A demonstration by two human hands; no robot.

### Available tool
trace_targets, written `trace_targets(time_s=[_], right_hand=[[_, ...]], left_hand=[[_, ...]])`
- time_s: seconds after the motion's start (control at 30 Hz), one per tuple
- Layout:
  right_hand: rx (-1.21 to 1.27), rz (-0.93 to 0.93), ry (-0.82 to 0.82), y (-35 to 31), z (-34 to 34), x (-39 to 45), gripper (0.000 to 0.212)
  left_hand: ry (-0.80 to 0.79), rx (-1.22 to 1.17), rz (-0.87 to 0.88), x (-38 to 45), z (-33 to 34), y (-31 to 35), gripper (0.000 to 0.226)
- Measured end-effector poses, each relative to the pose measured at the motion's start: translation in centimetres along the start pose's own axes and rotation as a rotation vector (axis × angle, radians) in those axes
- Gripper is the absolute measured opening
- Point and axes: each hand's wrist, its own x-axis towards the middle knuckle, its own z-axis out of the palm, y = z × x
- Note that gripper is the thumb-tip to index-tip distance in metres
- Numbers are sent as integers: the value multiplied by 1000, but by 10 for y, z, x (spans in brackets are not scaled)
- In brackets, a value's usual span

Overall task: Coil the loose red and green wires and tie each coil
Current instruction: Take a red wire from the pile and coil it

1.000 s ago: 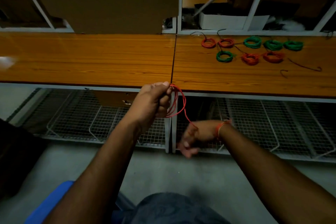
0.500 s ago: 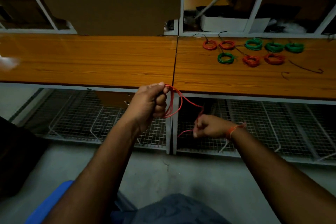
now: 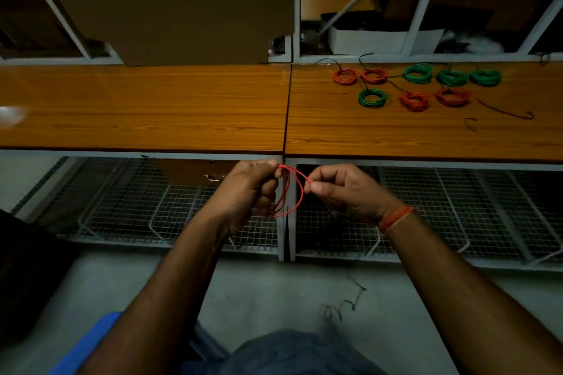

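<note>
Nearest the camera, a grey-clad lap (image 3: 292,353) and the edge of a blue seat (image 3: 88,344) sit above a grey concrete floor (image 3: 274,289), where a few dark wire scraps (image 3: 344,304) lie.

Two bare forearms reach forward over the floor. The left hand (image 3: 249,189) is closed in a fist-like grip around several loops of thin red wire (image 3: 289,192), its thumb and fingers curled tight over the top of the loops. The right hand (image 3: 344,192), with an orange thread band (image 3: 396,218) on its wrist, pinches the same red wire between thumb and forefinger just beside the loops. The hands are close together, held in the air in front of the tabletop's near edge, below its surface.

Behind the hands, white wire-mesh baskets (image 3: 426,210) hang under the tabletop.

The wooden tabletop (image 3: 152,109) spans the full width, with a dark seam down its middle. On its far right part lie eight finished coils: four red coils (image 3: 345,76) and four green coils (image 3: 418,73), grouped near each other in two loose rows. A loose dark wire piece (image 3: 502,109) lies just to their right.

Farthest back, a large brown cardboard sheet (image 3: 170,3) stands against white shelving (image 3: 423,3) holding boxes, too dim to make out.
</note>
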Motion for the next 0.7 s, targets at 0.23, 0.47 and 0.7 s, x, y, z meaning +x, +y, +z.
trace_targets(time_s=[0.23,0.47,0.7], right_hand=[[-118,-26,229,18,-7,3,13],[-218,20,282,65,-14,-20,14],[-567,-89,225,49,9,-25,13]], left_hand=[[-157,-376,-151,-1,4,-8,25],[-96,-940,-33,1,-17,-18,24],[206,-851,80,5,-9,-18,25]])
